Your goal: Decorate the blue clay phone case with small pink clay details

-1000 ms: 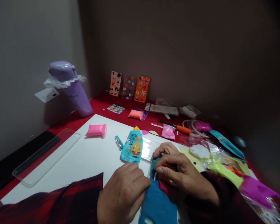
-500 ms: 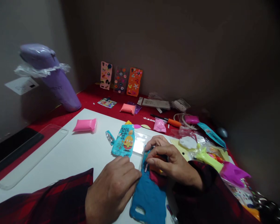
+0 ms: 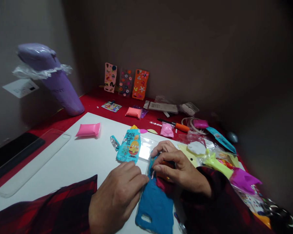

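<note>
A phone case covered in blue clay (image 3: 155,208) lies lengthwise before me on the white board. Its near end has an oblong cutout. My left hand (image 3: 119,195) is closed, with thumb and forefinger gripping the case's left edge. Over the upper part of the case my right hand (image 3: 175,165) is curled, thumb and forefinger pressed together. Whatever they pinch is hidden. Just below those fingertips sits a thin pale pink strip (image 3: 152,175). Under the right palm, orange and dark red clay (image 3: 164,185) partly shows on the blue.
Beyond my left hand lie a teal packet (image 3: 130,146), a nail clipper (image 3: 115,143) and a pink clay pack (image 3: 88,130). A clear case (image 3: 36,162) is at left. Clay packs (image 3: 217,165) crowd the right side. Decorated cases (image 3: 140,84) and a purple wrapped object (image 3: 63,87) stand behind.
Both hands hold nearly the same pose on the blue case. The view has shifted very slightly; nothing was taken up or let go.
</note>
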`<act>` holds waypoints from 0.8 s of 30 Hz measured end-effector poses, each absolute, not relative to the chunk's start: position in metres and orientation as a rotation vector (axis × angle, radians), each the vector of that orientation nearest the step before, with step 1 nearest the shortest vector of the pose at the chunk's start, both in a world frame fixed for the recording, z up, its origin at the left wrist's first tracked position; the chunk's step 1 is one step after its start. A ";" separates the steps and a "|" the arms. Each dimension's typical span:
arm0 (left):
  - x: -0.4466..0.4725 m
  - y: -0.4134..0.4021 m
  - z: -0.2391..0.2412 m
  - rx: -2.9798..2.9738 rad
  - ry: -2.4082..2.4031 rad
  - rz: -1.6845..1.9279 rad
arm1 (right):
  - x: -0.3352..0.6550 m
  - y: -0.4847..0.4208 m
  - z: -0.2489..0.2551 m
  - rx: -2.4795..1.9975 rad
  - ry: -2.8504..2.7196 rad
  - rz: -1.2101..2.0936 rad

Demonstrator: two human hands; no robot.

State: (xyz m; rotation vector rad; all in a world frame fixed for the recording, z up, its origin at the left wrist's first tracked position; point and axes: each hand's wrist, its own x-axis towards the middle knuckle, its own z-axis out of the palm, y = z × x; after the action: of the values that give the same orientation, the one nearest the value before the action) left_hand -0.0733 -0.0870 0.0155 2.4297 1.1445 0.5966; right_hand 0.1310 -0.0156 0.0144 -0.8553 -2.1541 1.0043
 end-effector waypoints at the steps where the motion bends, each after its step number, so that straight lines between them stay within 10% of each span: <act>1: -0.073 -0.087 0.016 2.429 1.147 0.591 | 0.131 -0.016 0.014 -0.858 -2.155 1.004; 24: -0.068 -0.088 0.018 2.721 1.240 0.499 | 0.131 -0.015 0.015 -0.834 -2.071 0.990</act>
State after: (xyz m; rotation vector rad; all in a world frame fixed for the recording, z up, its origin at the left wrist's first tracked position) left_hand -0.0680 -0.0883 0.0178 2.7211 1.2399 0.4991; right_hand 0.1312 -0.0150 0.0149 -0.8337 -2.0711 0.9901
